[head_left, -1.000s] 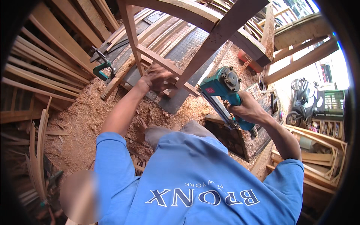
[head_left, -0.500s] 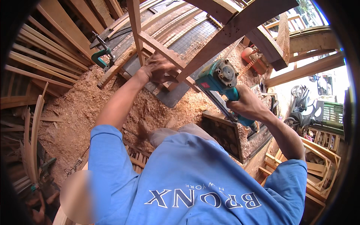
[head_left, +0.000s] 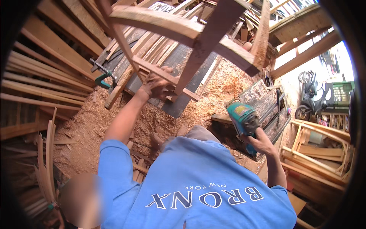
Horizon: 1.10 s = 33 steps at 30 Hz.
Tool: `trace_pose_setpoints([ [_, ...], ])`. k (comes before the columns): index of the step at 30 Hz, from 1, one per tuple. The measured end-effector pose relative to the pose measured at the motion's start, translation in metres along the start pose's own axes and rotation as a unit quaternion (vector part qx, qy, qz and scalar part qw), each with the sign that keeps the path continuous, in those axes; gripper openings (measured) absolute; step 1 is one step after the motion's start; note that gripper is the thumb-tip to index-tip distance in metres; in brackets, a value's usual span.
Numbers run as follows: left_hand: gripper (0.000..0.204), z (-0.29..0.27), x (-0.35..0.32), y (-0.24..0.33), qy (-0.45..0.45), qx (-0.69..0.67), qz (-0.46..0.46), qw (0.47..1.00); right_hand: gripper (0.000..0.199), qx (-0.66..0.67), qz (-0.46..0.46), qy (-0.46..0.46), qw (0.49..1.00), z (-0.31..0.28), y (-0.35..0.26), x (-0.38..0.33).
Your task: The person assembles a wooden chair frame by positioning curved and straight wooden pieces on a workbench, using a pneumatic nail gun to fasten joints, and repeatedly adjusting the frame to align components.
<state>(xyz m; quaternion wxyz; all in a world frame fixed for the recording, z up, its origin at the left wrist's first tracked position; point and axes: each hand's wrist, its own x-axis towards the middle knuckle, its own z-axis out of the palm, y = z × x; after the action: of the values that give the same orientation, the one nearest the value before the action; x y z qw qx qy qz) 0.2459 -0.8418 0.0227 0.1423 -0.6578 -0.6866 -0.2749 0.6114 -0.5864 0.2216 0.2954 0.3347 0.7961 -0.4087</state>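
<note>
My left hand (head_left: pixel 156 84) is wrapped round the lower rail (head_left: pixel 185 91) of a wooden frame, beside one of its upright members. The frame's pale curved rail (head_left: pixel 154 22) runs across the top of the view, crossed by a darker slanting piece (head_left: pixel 204 49). Beneath the frame lies a dark flat board (head_left: pixel 176 108) with wood shavings about it. My right hand (head_left: pixel 263 143) grips the handle of a teal nail gun (head_left: pixel 243 114), held low at the right and apart from the frame. A coiled orange air hose (head_left: pixel 236 87) shows just beyond the gun.
Long planks (head_left: pixel 45 70) lean at the left, near a green clamp (head_left: pixel 103 80). Shavings (head_left: pixel 91 133) cover the floor. A shavings-strewn bench (head_left: pixel 263 99) stands to the right, with wooden frames (head_left: pixel 318 150) and a motorcycle (head_left: pixel 307 103) farther out.
My right hand has drawn the nail gun away from the frame, down and to the right. My left hand keeps its hold on the frame; the view has shifted somewhat.
</note>
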Motion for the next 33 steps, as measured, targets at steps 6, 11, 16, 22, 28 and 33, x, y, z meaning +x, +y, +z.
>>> trace_pose_setpoints([
  [6,0.036,0.008,-0.010,-0.002,-0.081,-0.049,-0.055,0.994,0.072,-0.127,-0.122,0.047,0.983,0.076,0.078,0.104],
  [11,0.058,0.013,-0.012,-0.007,-0.150,0.089,0.012,0.985,0.071,-0.221,-0.134,0.172,0.951,0.108,0.063,0.202],
  [16,0.055,0.014,-0.011,-0.002,-0.093,0.009,-0.084,0.992,0.068,-0.240,-0.213,0.280,0.905,0.090,0.006,0.325],
  [22,0.045,0.008,-0.018,-0.007,-0.197,0.008,-0.176,0.964,0.052,-0.354,-0.327,0.369,0.795,0.110,-0.036,0.451],
  [28,0.038,0.002,-0.010,-0.004,-0.234,0.112,-0.113,0.959,0.029,-0.167,-0.479,0.450,0.735,0.123,-0.012,0.408],
  [33,0.039,-0.001,0.006,0.013,-0.249,0.080,-0.189,0.947,0.056,0.587,-0.175,-0.029,0.790,0.134,-0.007,0.251],
])
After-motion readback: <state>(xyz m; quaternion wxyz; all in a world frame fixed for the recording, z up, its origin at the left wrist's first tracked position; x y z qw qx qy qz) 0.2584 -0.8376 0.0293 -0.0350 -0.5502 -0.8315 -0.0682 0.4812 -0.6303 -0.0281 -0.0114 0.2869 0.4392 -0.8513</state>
